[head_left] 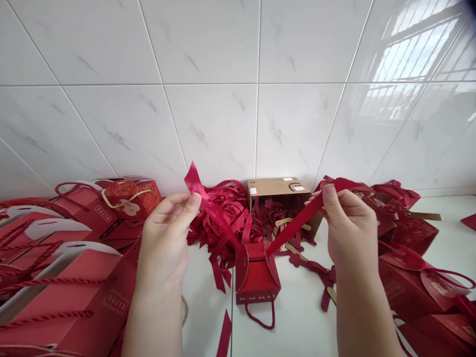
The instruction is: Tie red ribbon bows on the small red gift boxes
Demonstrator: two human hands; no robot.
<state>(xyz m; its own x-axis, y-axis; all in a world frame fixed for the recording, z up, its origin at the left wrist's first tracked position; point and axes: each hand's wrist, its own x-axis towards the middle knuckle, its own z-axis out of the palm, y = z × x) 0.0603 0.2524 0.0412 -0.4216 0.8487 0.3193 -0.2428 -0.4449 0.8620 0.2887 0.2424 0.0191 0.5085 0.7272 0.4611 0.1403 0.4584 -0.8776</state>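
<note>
A small red gift box [259, 277] stands on the white surface between my forearms, its rope handle [261, 322] hanging down at the front. A red ribbon [297, 221] runs through the top of the box, its two ends stretched up and apart in a V. My left hand [169, 233] pinches one end between thumb and fingers, with a short tail sticking up past the thumb. The other end is pinched in my right hand [347, 223], level with the left.
Behind the box lies a heap of red ribbons [230, 210]. Beside it a cardboard box [275, 186] on its side holds dark red tags, some spilling out. Red gift boxes [89, 282] crowd the left; more finished-looking boxes [416, 282] line the right. A tiled wall [219, 124] closes the back.
</note>
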